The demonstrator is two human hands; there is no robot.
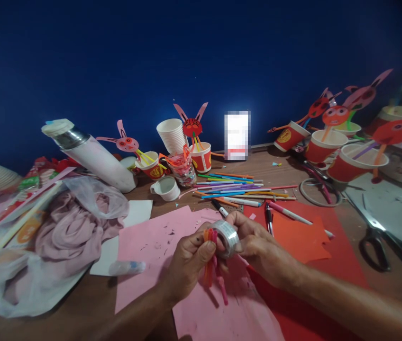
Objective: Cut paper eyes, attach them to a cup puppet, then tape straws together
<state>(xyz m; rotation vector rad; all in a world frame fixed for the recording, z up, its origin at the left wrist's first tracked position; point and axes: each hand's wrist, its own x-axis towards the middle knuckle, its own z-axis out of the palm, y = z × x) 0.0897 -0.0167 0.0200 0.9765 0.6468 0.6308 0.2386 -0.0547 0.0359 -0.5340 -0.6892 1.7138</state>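
My left hand [190, 253] is closed around a small bundle of orange and pink strips [208, 277], whose lower ends hang down over the pink paper [151, 246]. A silver-grey roll of tape [232, 237] sits upright between my two hands, beside the bundle. The fingers of my right hand [256, 237] are bent and closed at the roll's right edge. Whether a loose end of tape is in those fingers is too small to make out. Under my right hand lie red paper [293, 293] and a piece of orange paper [302, 239].
Coloured sticks [236, 187] and markers [289, 213] lie beyond my hands. Black-handled scissors [382, 232] rest at right. Paper cups with rabbit-like faces [357, 163] stand along the back. A white flask [97, 161] leans at left near a plastic bag with pink cloth [69, 232].
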